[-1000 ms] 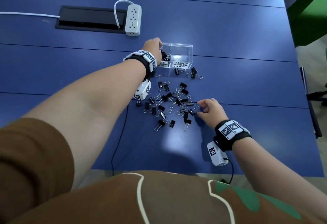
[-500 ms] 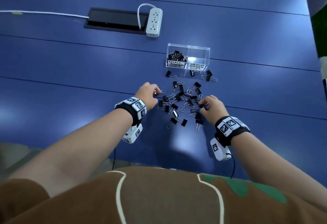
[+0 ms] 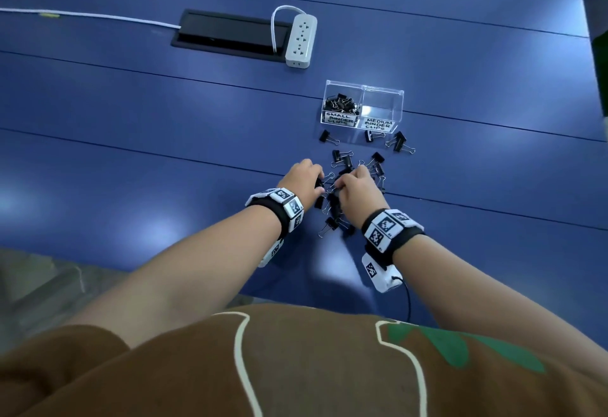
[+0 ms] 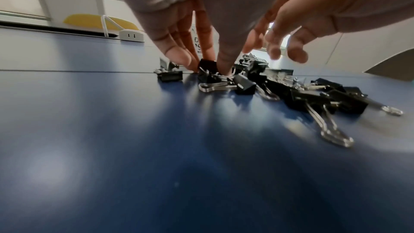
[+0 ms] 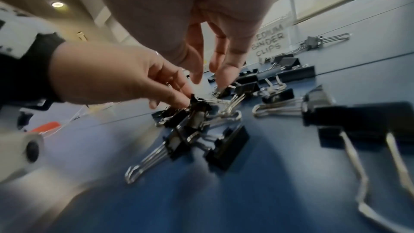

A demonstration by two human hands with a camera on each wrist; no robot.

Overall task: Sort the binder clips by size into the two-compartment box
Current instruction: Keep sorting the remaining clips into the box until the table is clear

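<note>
A clear two-compartment box [image 3: 363, 90] stands on the blue table. Its left half, labelled small binder clips [image 3: 340, 105], holds several black clips. Its right half, labelled medium [image 3: 381, 108], looks empty. A pile of black binder clips [image 3: 345, 166] lies in front of it, also seen as the pile [image 4: 302, 93] and the pile [image 5: 224, 139]. My left hand [image 3: 316, 183] pinches a small black clip [image 4: 207, 65] at the pile's left edge. My right hand [image 3: 348, 183] hovers over the pile right beside it, its fingers [image 5: 226, 75] loose and down among the clips.
Three stray clips [image 3: 329, 136] lie just in front of the box. A white power strip [image 3: 301, 41] and a black cable hatch [image 3: 227, 36] sit further back, with a white cable [image 3: 98, 16] running left. The table's near edge [image 3: 131, 268] is close to my body.
My left hand came back from the box to the pile and took hold of a clip. My right hand shifted left across the pile, next to the left hand.
</note>
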